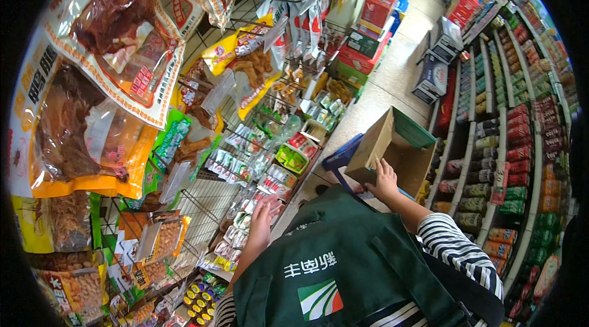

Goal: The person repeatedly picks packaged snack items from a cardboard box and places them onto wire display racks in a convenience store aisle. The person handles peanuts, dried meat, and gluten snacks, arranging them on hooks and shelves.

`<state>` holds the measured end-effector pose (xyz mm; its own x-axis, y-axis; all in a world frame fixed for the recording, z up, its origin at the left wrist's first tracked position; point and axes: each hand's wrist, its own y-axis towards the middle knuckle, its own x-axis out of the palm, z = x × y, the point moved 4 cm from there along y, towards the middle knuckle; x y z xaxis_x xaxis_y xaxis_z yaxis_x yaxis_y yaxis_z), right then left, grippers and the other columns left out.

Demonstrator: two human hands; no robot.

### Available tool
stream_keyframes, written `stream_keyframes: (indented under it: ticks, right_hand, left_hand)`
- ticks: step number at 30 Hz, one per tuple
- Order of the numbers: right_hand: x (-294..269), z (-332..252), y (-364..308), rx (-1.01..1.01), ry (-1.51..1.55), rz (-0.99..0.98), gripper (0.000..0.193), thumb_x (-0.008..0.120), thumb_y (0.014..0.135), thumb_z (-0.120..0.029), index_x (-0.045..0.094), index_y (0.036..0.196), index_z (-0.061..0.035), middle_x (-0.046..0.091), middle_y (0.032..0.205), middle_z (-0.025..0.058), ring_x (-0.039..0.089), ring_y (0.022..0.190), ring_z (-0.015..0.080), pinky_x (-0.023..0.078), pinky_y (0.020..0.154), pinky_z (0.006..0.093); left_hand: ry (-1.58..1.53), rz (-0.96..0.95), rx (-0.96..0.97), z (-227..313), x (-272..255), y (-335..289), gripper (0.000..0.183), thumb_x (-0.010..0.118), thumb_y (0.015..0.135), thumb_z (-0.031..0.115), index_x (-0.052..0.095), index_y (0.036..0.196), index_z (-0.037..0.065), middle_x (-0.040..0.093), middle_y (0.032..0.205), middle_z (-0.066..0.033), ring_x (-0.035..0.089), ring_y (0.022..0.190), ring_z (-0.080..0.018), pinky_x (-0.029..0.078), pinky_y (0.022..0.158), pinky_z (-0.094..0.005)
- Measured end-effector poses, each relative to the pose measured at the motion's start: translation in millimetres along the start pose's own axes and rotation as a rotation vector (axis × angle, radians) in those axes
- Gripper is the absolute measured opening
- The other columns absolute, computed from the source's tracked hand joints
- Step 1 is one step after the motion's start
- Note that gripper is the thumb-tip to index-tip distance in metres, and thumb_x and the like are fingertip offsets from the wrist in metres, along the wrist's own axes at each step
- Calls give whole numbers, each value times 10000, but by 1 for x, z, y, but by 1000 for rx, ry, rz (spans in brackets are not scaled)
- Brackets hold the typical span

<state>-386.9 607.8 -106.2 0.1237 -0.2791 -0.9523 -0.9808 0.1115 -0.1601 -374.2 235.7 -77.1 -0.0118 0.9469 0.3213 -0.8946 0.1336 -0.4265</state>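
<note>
My right hand point(385, 181) lies with its fingers stretched out against the near rim of an open cardboard box point(410, 161). The box is brown with a green flap, and it sits tilted in view above a blue stool-like stand point(341, 156). My left hand point(264, 218) hovers beside the lower racks on the left, its fingers loosely extended and no object visible in it. Closest to it are rows of small white and red packets point(279, 181) and a small carton of green packets point(292, 159).
Large bags of vacuum-packed meat point(116, 38) hang from the wire rack point(199, 207) at left, jutting toward me. Shelves of drink cans point(518, 164) line the right side. Boxed cartons point(431, 78) stand along the tiled aisle floor point(392, 75), with red boxes point(368, 38) stacked beyond.
</note>
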Motion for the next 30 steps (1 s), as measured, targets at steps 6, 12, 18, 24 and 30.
stream_keyframes:
  ticks: [6,12,18,24,30]
  right_hand:
    - [2,24,-10,111,-14,-181,415,539,711,-163,452,1107,-76,488,1057,156,469,992,326,388,834,405]
    - [5,32,2,151,-11,-194,256,503,722,-125,544,969,-75,526,945,165,513,903,328,422,780,397]
    - [-10,65,50,224,37,-99,285,512,743,-151,553,1015,-79,538,955,176,524,896,338,427,774,400]
    - [-46,118,125,248,-32,-82,328,473,756,-110,522,1079,-136,528,993,147,512,947,319,417,793,390]
    - [-80,172,213,120,14,-26,263,476,759,-79,522,1016,-105,525,963,172,508,924,343,421,765,410]
  left_hand:
    - [-55,-13,-5,14,13,6,275,316,895,153,439,1107,26,498,1117,-110,492,1007,-180,388,813,-298]
    - [-103,-45,31,24,10,6,282,301,896,147,435,1113,25,502,1108,-108,491,1006,-179,387,809,-290]
    - [-139,-15,66,20,10,22,287,310,894,153,432,1117,21,503,1103,-109,490,1001,-175,386,802,-288]
    - [-173,29,53,17,44,57,268,337,896,164,454,1096,29,518,1075,-103,498,986,-176,378,816,-292]
    - [-42,134,187,33,110,123,254,375,889,163,484,1083,40,534,1061,-71,499,985,-159,369,815,-281]
